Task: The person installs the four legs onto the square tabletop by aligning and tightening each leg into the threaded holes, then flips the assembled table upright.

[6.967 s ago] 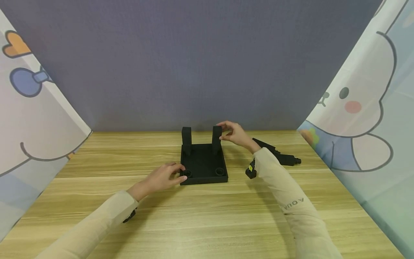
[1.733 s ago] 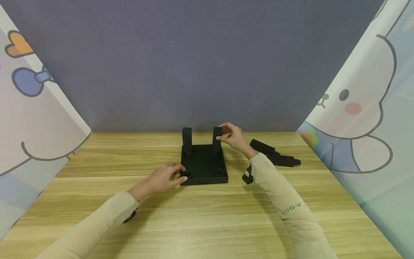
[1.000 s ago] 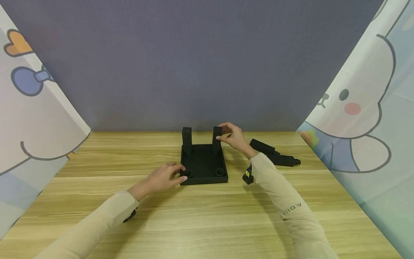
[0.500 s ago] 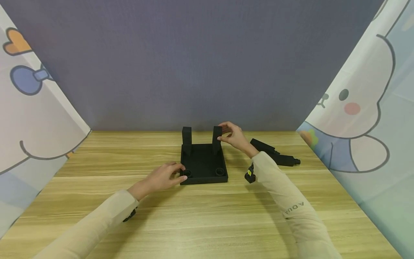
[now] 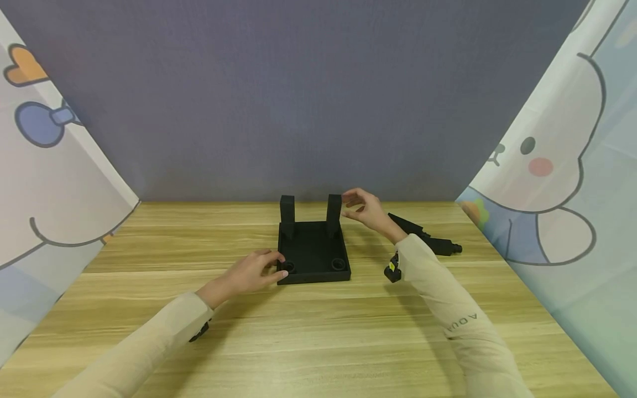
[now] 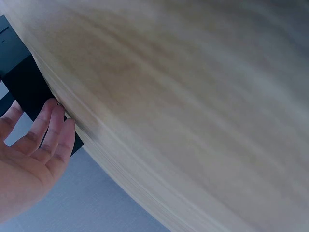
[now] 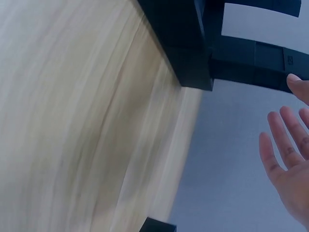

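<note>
A square black tray-like base (image 5: pixel 313 251) lies mid-table with two upright black posts at its back corners, the left post (image 5: pixel 287 215) and the right post (image 5: pixel 334 213). Two small ring sockets, one of them the right socket (image 5: pixel 338 264), sit at its front corners. My left hand (image 5: pixel 252 272) holds the base's front left corner between thumb and fingers; the left wrist view has the fingers (image 6: pixel 53 130) against the dark side wall. Just right of the right post, my right hand (image 5: pixel 368 211) is spread and holds nothing. In the right wrist view the thumb (image 7: pixel 300 89) overlaps the post's edge.
Right of the base, partly behind my right forearm, lie two black block-shaped pieces, one a front piece (image 5: pixel 440 246) with a narrow knobbed end. A grey panel (image 5: pixel 298 99) rises behind the wooden table (image 5: pixel 298 342). Printed cloths (image 5: pixel 552 182) flank both sides.
My right hand, whose thumb and fingers were on the right post, has let go and moved slightly right. The posts stand as before. My left hand stays at the base's corner.
</note>
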Action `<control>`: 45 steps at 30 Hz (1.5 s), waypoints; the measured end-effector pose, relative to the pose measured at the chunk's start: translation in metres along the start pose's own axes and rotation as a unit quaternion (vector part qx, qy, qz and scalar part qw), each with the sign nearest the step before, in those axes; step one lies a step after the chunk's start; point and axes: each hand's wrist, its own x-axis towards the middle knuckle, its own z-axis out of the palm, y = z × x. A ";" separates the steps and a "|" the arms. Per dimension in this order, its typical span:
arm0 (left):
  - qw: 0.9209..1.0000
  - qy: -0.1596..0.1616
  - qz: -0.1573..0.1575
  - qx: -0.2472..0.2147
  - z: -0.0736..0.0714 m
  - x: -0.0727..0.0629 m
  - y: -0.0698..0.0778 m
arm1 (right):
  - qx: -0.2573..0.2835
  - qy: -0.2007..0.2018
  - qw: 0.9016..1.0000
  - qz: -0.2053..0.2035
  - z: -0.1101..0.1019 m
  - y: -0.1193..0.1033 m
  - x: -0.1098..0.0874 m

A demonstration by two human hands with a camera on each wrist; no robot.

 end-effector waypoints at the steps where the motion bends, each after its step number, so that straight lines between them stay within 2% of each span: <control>1: 1.000 0.000 0.000 0.000 0.000 0.000 0.000 | 0.002 -0.003 1.000 0.006 -0.002 -0.004 -0.003; 4: 1.000 -0.001 -0.001 0.001 0.001 0.000 -0.001 | -0.008 -0.011 1.000 0.006 -0.007 -0.003 -0.007; 11: 1.000 -0.005 -0.004 0.001 0.000 -0.001 0.000 | 0.008 -0.023 0.999 0.029 -0.017 -0.022 -0.025; 19: 1.000 -0.005 -0.005 -0.001 0.000 -0.001 0.001 | -0.017 -0.020 0.999 0.037 -0.021 0.019 -0.030; 23: 1.000 -0.006 -0.006 -0.002 0.000 -0.001 0.000 | -0.019 -0.024 0.999 0.045 -0.025 0.030 -0.035; 39: 1.000 -0.001 0.001 -0.001 0.002 0.000 -0.001 | -0.051 -0.063 0.994 0.073 -0.045 0.049 -0.061; 45: 1.000 0.000 -0.001 -0.002 0.002 0.000 -0.002 | -0.061 -0.071 0.994 0.052 -0.053 0.053 -0.070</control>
